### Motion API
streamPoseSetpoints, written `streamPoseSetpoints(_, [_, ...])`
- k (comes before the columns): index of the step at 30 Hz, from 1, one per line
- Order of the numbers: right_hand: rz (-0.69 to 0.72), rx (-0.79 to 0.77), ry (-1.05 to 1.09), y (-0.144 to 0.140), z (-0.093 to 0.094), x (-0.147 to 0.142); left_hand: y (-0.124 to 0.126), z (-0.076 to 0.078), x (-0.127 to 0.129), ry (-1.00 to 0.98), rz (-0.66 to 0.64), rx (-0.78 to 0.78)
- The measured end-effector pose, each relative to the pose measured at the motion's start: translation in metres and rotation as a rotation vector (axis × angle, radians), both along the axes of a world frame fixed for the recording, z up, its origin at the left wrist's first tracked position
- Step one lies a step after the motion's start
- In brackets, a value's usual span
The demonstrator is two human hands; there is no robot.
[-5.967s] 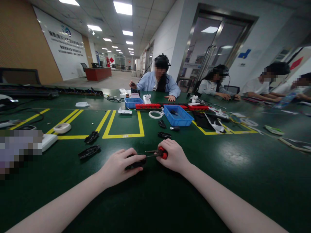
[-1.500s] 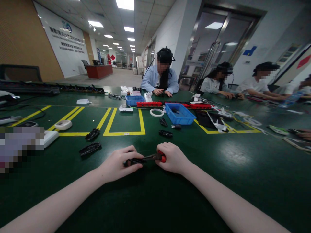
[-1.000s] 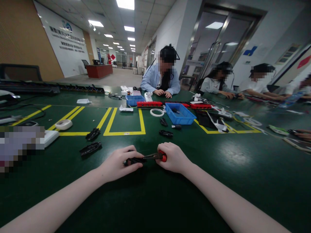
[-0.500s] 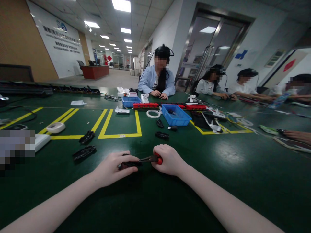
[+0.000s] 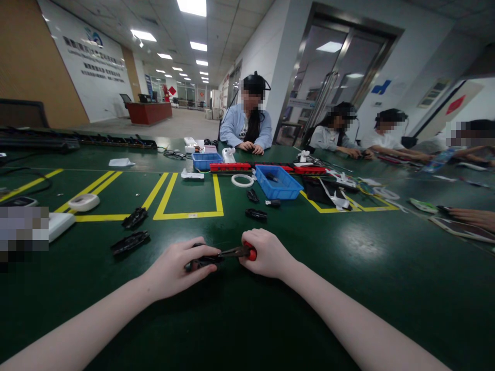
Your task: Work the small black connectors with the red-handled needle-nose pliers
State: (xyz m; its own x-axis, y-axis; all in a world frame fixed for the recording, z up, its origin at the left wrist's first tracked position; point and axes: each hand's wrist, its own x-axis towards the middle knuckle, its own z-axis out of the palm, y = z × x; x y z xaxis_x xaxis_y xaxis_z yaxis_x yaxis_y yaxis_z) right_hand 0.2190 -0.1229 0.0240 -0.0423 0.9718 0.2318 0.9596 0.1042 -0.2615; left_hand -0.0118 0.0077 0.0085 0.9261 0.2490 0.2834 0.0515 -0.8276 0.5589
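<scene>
My left hand (image 5: 176,268) presses a flat black plastic part (image 5: 199,264) down onto the green table (image 5: 386,268), fingers closed over it. My right hand (image 5: 266,253) grips a red-handled screwdriver (image 5: 242,252), whose dark shaft points left to the black part. Both hands sit close together near the front middle of the table. Most of the black part is hidden under my left fingers.
Two more black parts (image 5: 130,242) lie to the left, and small black pieces (image 5: 256,214) just beyond my hands. A blue bin (image 5: 279,182), white ring (image 5: 242,180) and red strips (image 5: 230,167) sit further back. Several people work at the far side; another person's hand (image 5: 472,217) rests at right.
My hands have stayed on the black part and the screwdriver. The view has shifted slightly, so everything sits a little further left than before.
</scene>
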Motion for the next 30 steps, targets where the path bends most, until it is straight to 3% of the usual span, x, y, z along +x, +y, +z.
streamPoseSetpoints(30, [0.012, 0.005, -0.008, -0.0001, -0.0021, 0.0012, 0.0001, 0.0043, 0.0006, -0.008, -0.020, -0.055])
